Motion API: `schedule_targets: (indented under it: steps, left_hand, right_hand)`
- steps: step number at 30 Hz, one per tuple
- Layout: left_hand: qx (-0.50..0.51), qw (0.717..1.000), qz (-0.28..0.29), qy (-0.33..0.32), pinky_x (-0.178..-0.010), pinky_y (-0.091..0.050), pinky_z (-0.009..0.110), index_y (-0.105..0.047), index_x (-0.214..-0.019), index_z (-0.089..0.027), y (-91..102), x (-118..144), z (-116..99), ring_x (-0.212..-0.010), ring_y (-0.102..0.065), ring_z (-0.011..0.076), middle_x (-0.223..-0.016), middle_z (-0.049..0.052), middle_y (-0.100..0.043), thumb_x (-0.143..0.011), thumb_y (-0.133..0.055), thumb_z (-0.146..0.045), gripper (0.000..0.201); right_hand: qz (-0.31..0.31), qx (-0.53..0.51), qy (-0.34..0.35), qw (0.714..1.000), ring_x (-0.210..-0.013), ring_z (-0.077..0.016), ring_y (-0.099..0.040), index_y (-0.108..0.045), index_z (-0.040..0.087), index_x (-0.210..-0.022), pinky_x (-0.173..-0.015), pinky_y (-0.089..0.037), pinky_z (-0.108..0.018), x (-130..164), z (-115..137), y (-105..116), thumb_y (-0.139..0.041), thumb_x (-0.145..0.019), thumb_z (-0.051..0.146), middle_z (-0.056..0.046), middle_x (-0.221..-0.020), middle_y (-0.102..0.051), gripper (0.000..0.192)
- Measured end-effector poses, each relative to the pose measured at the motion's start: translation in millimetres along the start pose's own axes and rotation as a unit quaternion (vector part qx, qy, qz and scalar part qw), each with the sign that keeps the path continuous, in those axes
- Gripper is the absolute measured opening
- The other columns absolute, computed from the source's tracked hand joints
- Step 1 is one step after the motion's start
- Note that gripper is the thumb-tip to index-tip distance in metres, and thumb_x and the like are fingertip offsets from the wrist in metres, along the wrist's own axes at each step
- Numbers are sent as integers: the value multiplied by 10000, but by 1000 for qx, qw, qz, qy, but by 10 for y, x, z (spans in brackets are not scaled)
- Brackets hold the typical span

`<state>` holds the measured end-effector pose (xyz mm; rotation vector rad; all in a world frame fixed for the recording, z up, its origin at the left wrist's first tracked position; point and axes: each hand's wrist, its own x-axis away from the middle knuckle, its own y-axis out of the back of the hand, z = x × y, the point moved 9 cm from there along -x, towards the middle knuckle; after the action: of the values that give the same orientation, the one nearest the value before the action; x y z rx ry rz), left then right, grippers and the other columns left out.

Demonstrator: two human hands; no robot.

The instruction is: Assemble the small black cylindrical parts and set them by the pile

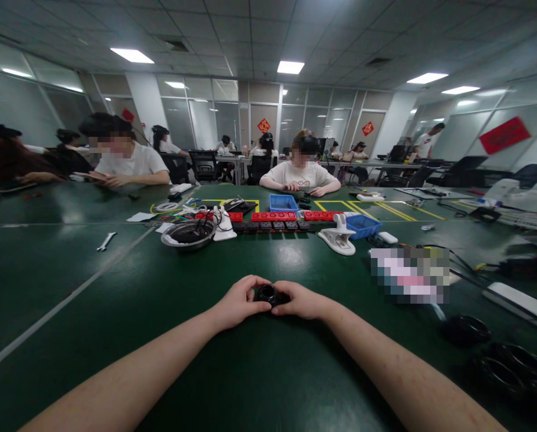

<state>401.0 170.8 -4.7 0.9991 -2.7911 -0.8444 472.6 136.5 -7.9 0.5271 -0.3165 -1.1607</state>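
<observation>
My left hand (239, 301) and my right hand (303, 300) meet over the green table (169, 336), both closed around a small round black part (268, 294) with a ring-shaped top. The part sits low, at or just above the table surface; I cannot tell whether it touches. My fingers hide its sides and underside. Both forearms stretch in from the bottom of the view.
Ahead lie a metal bowl (189, 233), red blocks and black parts (272, 221), two blue bins (283, 203), a white clamp-like tool (339, 237) and a wrench (105, 241). Black rings (466, 329) and cables lie at right. People sit across the table (300, 174) and at left (124, 159).
</observation>
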Motion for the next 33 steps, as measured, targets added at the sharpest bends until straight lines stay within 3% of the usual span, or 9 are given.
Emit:
schedule_targets:
  steps: [19, 23, 27, 30, 33]
  left_hand:
    - [-13, 1000, -18, -1, -462, -296, 181, -513, -952, -164, -14, 7, -27, -506, -361, 71, -682, -41, -425, -625, -634, -288, 370]
    - [-76, 993, -94, 18, -468, -304, 196, -511, -922, -168, 35, 50, -32, -520, -383, 86, -733, -24, -441, -602, -649, -329, 383]
    - [-115, 982, -147, 6, -494, -322, 209, -505, -914, -173, 82, 82, -53, -562, -414, 104, -804, -2, -460, -631, -620, -344, 350]
    - [-85, 989, -121, 3, -472, -311, 199, -500, -931, -164, 74, 51, -16, -516, -379, 83, -774, -12, -452, -638, -614, -307, 346]
    - [-26, 998, -51, -12, -466, -309, 187, -498, -956, -162, 18, 9, -8, -504, -364, 69, -756, -22, -449, -649, -607, -276, 345]
  right_hand:
    - [-18, 19, -23, 999, -655, -108, -456, -525, 142, -848, -576, -356, -214, -25, -113, 20, -637, -614, 221, 21, -737, -507, 271]
    - [-89, 84, -66, 990, -583, -94, -419, -474, 153, -767, -484, -308, -189, -43, -219, 72, -690, -536, 307, 38, -661, -473, 352]
    - [-175, 247, -107, 947, -569, -109, -424, -481, 156, -723, -482, -277, -213, -2, -167, 123, -645, -554, 448, 14, -650, -488, 375]
    - [-195, 299, -97, 929, -623, -146, -466, -517, 147, -757, -535, -310, -244, 33, -52, 119, -602, -580, 509, -19, -692, -523, 412]
    - [-161, 246, -31, 955, -756, -181, -496, -529, 157, -929, -637, -355, -272, 36, 51, 83, -633, -575, 465, -41, -838, -553, 481]
